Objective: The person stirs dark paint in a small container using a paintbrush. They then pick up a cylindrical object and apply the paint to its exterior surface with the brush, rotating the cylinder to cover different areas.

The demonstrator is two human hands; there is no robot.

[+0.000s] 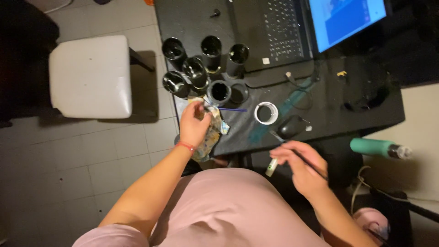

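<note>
cups (201, 68) clustered on desk (192, 18) left of laptop (283, 32); tape roll (266, 112) just left of mouse (291, 126) (both nearer the edge); stool (89, 75) left of desk.

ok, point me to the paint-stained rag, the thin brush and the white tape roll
paint-stained rag (211, 135): head view, on the cloth just right of the left hand.
thin brush (312, 165): head view, on the dark handle crossing the right hand.
white tape roll (266, 106): head view, on its top rim.

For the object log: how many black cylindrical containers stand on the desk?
7: back row at left, middle and right; in front of them, four at and a shorter one.
</note>
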